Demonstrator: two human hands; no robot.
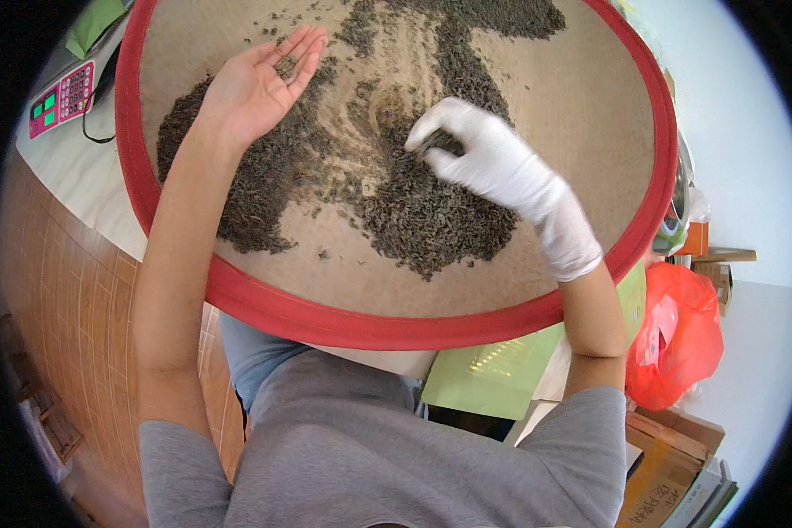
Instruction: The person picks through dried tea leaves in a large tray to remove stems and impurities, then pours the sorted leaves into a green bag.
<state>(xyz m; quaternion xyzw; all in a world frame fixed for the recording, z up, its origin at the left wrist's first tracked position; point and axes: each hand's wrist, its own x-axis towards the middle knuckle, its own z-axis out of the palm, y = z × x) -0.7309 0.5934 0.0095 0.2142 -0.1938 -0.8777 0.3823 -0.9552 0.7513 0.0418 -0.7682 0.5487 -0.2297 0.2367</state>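
Dark, curled, dried tea leaves point(431, 224) lie in heaps on a wide round tray with a red rim point(396, 327) and a tan bed. My left hand point(260, 84), bare and palm up, is over the far left of the tray. Its fingers are slightly cupped, and a small amount of tea leaves rests in the palm. My right hand point(475, 154) wears a white glove. Its fingers and thumb curl around a dark clump of leaves just above the middle heap; motion blurs the fingertips a little. Streaks in the leaf dust run between the heaps.
A pink scale point(62, 99) with lit green displays stands left of the tray, on a pale table point(84, 189). Green packets point(493, 374) lie under the tray's near edge. To the right are a red plastic bag point(678, 339) and cardboard boxes point(664, 466).
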